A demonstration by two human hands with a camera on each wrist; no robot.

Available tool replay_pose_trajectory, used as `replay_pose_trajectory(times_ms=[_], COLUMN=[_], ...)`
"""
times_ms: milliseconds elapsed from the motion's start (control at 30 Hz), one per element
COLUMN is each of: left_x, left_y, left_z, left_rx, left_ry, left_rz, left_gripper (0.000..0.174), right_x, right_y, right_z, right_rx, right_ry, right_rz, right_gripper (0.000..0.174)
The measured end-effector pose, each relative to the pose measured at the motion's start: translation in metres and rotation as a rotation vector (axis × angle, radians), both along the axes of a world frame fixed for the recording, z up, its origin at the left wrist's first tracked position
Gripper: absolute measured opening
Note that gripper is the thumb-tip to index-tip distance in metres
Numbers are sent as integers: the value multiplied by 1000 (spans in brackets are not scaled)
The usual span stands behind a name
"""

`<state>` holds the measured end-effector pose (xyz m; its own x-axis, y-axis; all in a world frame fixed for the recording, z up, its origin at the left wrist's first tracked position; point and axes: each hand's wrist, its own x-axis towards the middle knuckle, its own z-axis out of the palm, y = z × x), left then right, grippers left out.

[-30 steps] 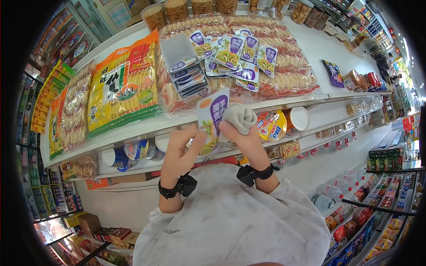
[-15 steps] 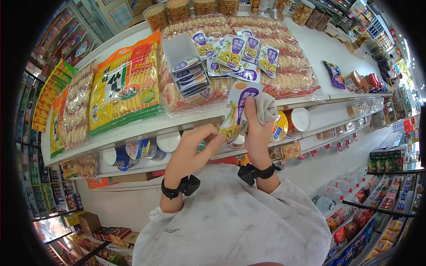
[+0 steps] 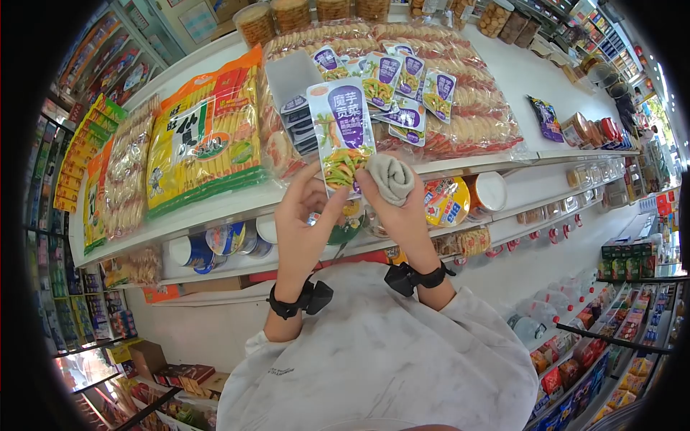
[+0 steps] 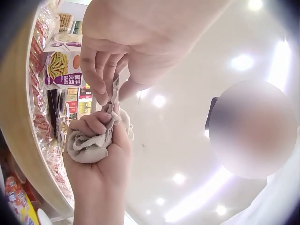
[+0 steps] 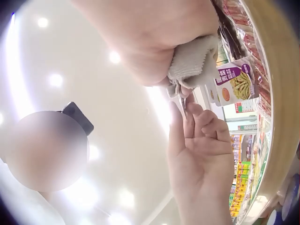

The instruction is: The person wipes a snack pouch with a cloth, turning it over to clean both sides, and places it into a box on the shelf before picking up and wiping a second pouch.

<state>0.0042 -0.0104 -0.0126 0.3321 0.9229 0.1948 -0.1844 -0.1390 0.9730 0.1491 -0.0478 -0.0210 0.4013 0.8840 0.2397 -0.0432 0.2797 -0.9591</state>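
Pinching the flat, glossy packet [image 3: 343, 126] by its lower end, left hand [image 3: 303, 226] and right hand [image 3: 404, 219] close thumb-to-finger; the right also holds rolled, ribbed cloth [image 3: 392, 179]. The packet extends above both grips.

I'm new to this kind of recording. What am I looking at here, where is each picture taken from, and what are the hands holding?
There is no robot: these are a person's bare hands. The large view comes from a head camera looking down; the other two come from a camera on each wrist, so ceiling lights show behind the hands.

The left hand and right hand pinch the lower part of a purple-and-white packet. The right also holds a rolled grey cloth.

On the white shelf lie clear bags of round biscuits, with similar loose packets and an open box on them. A big yellow bag lies alongside.
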Motion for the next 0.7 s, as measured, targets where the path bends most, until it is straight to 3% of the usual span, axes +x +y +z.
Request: replay_pose_trajectory(times_ms=[200, 300, 400, 500, 633, 700], left_x=[11, 12, 12, 13, 10, 8], left_y=[2, 5, 3, 0, -1, 1], left_z=[-4, -7, -7, 0, -3, -8], left_rx=[84, 75, 81, 91, 87, 102], left_ry=[52, 64, 71, 40, 63, 110], left_rz=[74, 67, 93, 78, 84, 56], left_gripper=[47, 47, 46, 44, 39, 37], right_x=[3, 1, -2, 1, 15, 25], right_y=[1, 0, 0, 0, 9, 13], right_z=[0, -6, -10, -5, -4, -12], right_rx=[88, 77, 107, 116, 146, 141], right_ry=[-128, -172, -152, -211, -11, 7], right_rz=[-101, -58, -72, -218, -473, -489], right_gripper=[52, 56, 54, 50, 38, 38])
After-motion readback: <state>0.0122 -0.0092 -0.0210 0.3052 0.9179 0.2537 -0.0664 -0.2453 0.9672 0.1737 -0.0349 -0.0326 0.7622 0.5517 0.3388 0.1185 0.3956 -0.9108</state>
